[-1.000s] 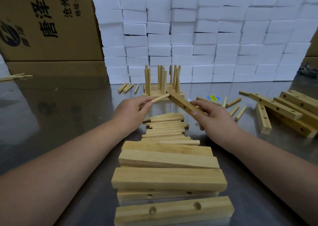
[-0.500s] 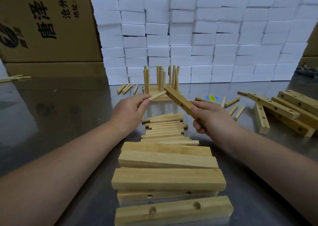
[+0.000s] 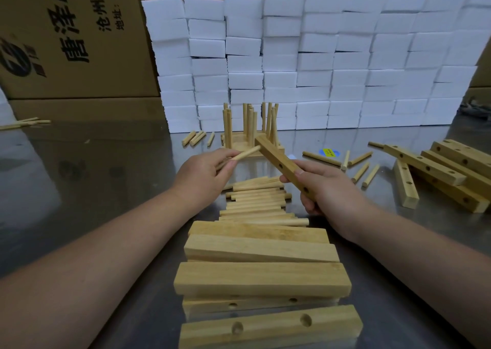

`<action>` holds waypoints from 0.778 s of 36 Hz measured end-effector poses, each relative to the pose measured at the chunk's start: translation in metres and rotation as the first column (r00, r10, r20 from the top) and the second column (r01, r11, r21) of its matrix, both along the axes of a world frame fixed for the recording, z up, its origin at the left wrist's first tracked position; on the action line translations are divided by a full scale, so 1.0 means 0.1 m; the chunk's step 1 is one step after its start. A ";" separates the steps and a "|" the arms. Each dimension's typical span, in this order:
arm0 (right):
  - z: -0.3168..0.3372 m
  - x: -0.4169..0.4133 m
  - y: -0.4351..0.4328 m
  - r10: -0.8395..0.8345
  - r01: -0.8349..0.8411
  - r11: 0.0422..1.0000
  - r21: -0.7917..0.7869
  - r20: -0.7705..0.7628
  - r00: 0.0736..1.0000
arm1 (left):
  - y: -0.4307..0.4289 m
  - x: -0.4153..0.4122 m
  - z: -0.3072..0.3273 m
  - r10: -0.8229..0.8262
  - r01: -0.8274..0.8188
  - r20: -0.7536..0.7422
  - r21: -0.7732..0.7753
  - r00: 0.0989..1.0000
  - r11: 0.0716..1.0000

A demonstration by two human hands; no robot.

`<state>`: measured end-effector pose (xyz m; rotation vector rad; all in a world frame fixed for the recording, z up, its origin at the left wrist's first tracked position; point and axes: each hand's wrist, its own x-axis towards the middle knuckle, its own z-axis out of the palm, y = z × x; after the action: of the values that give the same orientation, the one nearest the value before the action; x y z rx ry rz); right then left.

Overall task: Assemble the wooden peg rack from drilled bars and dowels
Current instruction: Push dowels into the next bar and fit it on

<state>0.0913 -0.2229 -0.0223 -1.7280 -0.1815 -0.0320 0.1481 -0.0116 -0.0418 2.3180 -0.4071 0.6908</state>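
Tilted steeper than a second ago, a drilled bar (image 3: 276,158) gripped by the right hand (image 3: 326,189) points toward eleven o'clock, while the left hand (image 3: 204,173) pinches a dowel (image 3: 247,153) against its nine o'clock side, probably still needing to line up with a hole.

A wall of white blocks (image 3: 345,56) stands on the shiny gray table (image 3: 93,178) — brown boxes (image 3: 66,43) with black writing sit behind it and to its left.

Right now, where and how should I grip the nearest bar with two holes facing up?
Come from above and grip the nearest bar at its middle, between the holes: it lies flat and crosswise, and its long sides seem free.
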 end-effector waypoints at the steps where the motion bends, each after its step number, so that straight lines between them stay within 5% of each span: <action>1: -0.01 0.00 0.00 0.001 -0.001 1.000 0.001 0.004 1.000 | 0.00 0.00 0.00 0.000 0.000 0.000 0.008 1.000 1.000; 21: -0.05 0.04 -0.01 0.057 -0.056 0.998 -0.012 0.079 0.995 | 0.00 -0.04 0.06 -0.027 0.022 0.047 0.120 0.999 0.993; 28: -0.06 0.05 -0.02 0.029 -0.025 0.999 -0.039 0.089 0.996 | -0.06 -0.04 0.09 -0.049 0.050 -0.030 0.008 0.998 0.999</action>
<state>0.0960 -0.2245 -0.0278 -1.7632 -0.2733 -0.0872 0.1444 -0.0174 -0.0326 2.3157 -0.4530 0.6306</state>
